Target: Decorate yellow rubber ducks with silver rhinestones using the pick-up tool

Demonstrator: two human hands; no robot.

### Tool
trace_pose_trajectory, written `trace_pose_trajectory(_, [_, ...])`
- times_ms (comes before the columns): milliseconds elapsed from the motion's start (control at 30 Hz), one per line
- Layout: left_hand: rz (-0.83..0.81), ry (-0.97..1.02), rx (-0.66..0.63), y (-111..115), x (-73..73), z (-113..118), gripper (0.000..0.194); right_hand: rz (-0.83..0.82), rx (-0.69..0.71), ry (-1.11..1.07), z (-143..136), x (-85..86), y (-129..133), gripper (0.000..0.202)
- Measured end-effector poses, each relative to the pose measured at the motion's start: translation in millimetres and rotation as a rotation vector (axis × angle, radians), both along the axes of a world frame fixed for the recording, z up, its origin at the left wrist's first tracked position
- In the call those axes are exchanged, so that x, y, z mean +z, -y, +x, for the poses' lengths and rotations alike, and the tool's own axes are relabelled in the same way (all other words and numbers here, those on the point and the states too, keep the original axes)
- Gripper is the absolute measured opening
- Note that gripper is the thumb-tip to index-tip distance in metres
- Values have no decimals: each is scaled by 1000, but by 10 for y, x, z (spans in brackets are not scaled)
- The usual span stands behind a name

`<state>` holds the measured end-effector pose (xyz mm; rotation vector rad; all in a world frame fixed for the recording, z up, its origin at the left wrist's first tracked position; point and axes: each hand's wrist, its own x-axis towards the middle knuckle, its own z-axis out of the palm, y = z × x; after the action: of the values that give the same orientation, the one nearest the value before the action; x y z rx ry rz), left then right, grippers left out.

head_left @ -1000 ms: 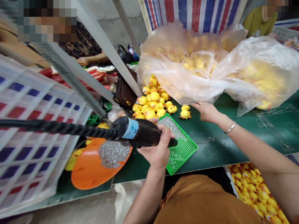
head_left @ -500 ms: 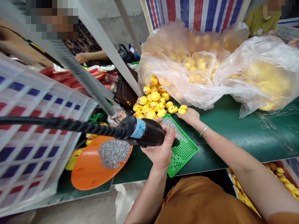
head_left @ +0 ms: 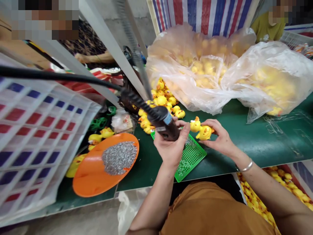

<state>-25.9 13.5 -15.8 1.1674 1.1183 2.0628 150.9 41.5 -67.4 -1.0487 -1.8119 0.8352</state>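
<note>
My left hand is wrapped round a black electric screwdriver, which is tilted over the green perforated tray. Small silver screws lie in the tray. To the right of the tool, my right hand grips a yellow toy duck between thumb and fingers, its orange beak upward. A pile of yellow ducks lies behind the tray. On the left, an orange dish holds a heap of silver screws.
Clear plastic bags of ducks cover the back of the green table. A striped woven sheet stands at left, beside metal posts. Two people are across the table. More ducks fill a container at lower right.
My right hand has come back from the pile toward me and lifted a duck off the table. The screwdriver, still in my left hand, has swung more upright, its cable rising.
</note>
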Motion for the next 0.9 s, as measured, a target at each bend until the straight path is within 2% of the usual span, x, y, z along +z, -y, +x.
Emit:
trace_pose_trajectory(100, [-31, -102, -33, 17, 31, 33, 25, -199, 114, -173, 38, 211, 184, 67])
trace_pose_trajectory(200, [-28, -120, -39, 68, 64, 50, 25, -387, 86, -387, 36, 341, 226, 80])
trace_pose_trajectory(300, [-48, -93, -39, 133, 68, 68, 29, -460, 32, -539, -21, 378, 188, 75])
trace_pose_trajectory(433, [-53, -43, -125, 199, -6, 98, 31, -487, 47, -507, -104, 322, 158, 70])
trace_pose_trajectory(533, [-28, -11, -146, 203, -96, 132, 32, -478, 54, -423, -91, 220, 191, 65])
trace_pose_trajectory(600, [-18, 9, -152, 188, -148, 149, 33, -507, 38, -443, -41, 140, 233, 64])
trace_pose_trajectory(733, [-2, 3, -104, 164, -191, 103, 32, -663, 18, -596, 103, 6, 329, 62])
trace_pose_trajectory(900, [38, -26, 2, 176, -185, -108, 29, -869, 48, -696, 188, -109, 436, 47])
